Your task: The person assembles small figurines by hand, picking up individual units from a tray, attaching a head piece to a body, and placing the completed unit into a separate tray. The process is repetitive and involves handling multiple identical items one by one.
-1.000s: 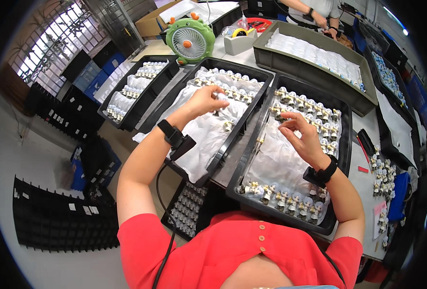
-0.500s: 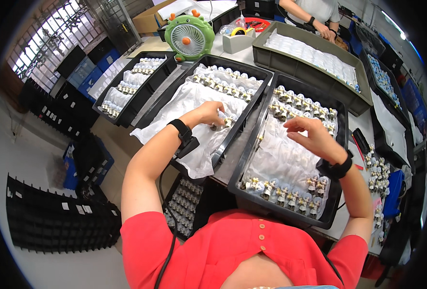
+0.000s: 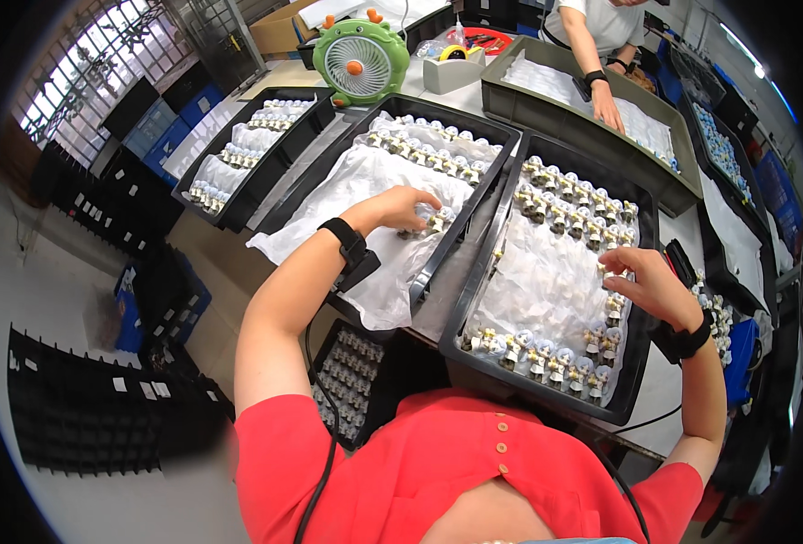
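Observation:
My left hand [image 3: 401, 209] is over the left black tray [image 3: 417, 288], index finger stretched out and thumb apart from it. Its fingertips are next to small pale-haired figurines [image 3: 440, 219] on white tissue; whether they touch is hard to see. Over the right side of the right black tray [image 3: 454, 313], my right hand [image 3: 648, 279] curves thumb and fingers around a figurine, mostly hidden by the fingertips. Rows of like figurines [image 3: 560, 370] line this tray's near edge, with more rows [image 3: 575, 201] at its far end and crumpled white tissue [image 3: 537, 276] between.
A smaller black tray of figurines [image 3: 209, 213] stands at the left, near a green fan [image 3: 360, 62]. Beyond, a co-worker's hand [image 3: 608, 111] reaches into an olive crate [image 3: 510, 107]. A tape dispenser [image 3: 453, 72] stands at the back. Loose figurines [image 3: 717, 322] lie at right.
My right hand has moved right and nearer, to the tray's right-hand figurines. My left index finger has stretched out beside the figurines. The co-worker's hand has come down into the olive crate.

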The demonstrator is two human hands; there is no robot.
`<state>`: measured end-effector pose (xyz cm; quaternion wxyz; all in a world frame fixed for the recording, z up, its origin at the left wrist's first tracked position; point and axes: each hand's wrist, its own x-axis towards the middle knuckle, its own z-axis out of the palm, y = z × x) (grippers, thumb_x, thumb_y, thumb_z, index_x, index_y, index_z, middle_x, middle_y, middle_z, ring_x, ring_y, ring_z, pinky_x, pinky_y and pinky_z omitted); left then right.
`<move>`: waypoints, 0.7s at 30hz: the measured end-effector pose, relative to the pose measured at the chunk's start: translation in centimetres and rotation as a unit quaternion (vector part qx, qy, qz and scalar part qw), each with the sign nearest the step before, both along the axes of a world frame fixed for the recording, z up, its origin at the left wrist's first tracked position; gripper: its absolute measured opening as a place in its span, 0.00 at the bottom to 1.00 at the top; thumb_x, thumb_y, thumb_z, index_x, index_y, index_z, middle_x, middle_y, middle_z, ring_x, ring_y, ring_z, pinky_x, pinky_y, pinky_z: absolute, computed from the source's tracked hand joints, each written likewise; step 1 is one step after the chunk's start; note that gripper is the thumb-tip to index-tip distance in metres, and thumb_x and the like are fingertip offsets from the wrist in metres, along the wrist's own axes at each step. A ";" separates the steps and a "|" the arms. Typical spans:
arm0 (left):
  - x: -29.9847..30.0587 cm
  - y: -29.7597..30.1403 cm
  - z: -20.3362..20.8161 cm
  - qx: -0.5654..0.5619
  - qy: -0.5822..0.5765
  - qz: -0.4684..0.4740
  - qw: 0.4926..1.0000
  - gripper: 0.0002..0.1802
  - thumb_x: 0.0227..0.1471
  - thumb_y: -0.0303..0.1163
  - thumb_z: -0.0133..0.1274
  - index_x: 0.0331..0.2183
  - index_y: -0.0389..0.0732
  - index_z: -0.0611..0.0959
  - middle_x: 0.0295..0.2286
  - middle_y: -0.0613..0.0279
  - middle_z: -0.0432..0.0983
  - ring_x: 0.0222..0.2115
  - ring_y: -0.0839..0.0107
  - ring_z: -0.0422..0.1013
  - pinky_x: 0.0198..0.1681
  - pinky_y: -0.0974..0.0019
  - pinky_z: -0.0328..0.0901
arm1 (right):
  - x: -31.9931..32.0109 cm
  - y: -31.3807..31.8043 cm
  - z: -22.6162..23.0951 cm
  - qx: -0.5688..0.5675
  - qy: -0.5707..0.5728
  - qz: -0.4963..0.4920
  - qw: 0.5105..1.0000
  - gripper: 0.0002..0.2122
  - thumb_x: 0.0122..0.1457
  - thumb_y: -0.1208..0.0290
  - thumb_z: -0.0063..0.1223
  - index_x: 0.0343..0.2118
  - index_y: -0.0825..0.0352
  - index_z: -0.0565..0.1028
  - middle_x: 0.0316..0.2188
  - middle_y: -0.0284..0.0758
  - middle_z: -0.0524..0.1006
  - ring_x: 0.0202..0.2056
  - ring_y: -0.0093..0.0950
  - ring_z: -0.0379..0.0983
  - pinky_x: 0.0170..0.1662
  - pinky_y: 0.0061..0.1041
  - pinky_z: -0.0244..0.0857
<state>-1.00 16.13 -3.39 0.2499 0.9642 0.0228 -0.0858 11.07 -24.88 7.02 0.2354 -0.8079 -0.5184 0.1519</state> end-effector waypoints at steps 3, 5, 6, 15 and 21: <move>0.2 0.8 0.2 0.007 0.029 -0.008 1.000 0.28 0.38 0.35 0.60 0.47 0.53 0.77 0.25 0.60 0.69 0.28 0.65 0.69 0.33 0.65 0.65 | 0.0 0.4 0.0 -0.016 -0.008 -0.003 1.000 0.13 0.50 0.74 0.57 0.38 0.73 0.73 0.30 0.43 0.77 0.34 0.35 0.74 0.39 0.29 0.67; -0.1 0.4 1.3 -0.026 0.038 0.033 0.998 0.26 0.38 0.33 0.61 0.45 0.52 0.79 0.25 0.62 0.68 0.28 0.67 0.69 0.32 0.66 0.65 | -0.2 0.8 0.1 -0.019 -0.008 -0.001 1.000 0.13 0.50 0.74 0.57 0.38 0.73 0.73 0.30 0.43 0.77 0.34 0.35 0.74 0.39 0.29 0.67; -0.1 0.5 1.7 -0.040 0.053 0.053 0.996 0.26 0.38 0.33 0.61 0.45 0.51 0.79 0.25 0.63 0.68 0.28 0.68 0.69 0.32 0.66 0.65 | -0.3 1.0 0.2 -0.020 -0.009 -0.001 1.000 0.13 0.50 0.74 0.57 0.38 0.73 0.73 0.30 0.43 0.77 0.34 0.35 0.74 0.39 0.29 0.67; -0.2 2.1 -0.2 -0.071 0.017 0.046 0.996 0.23 0.38 0.32 0.62 0.42 0.45 0.79 0.30 0.58 0.75 0.32 0.65 0.72 0.36 0.64 0.66 | -0.5 3.7 -0.1 -0.062 -0.004 0.010 0.998 0.13 0.50 0.73 0.58 0.38 0.73 0.74 0.32 0.43 0.77 0.35 0.35 0.75 0.40 0.30 0.68; -0.1 0.4 0.1 -0.042 -0.083 -0.009 0.996 0.26 0.40 0.27 0.57 0.47 0.48 0.77 0.36 0.50 0.72 0.39 0.56 0.70 0.42 0.62 0.65 | -1.2 5.3 0.2 -0.100 -0.026 0.018 0.994 0.14 0.49 0.73 0.58 0.38 0.72 0.74 0.32 0.43 0.77 0.35 0.36 0.74 0.40 0.30 0.68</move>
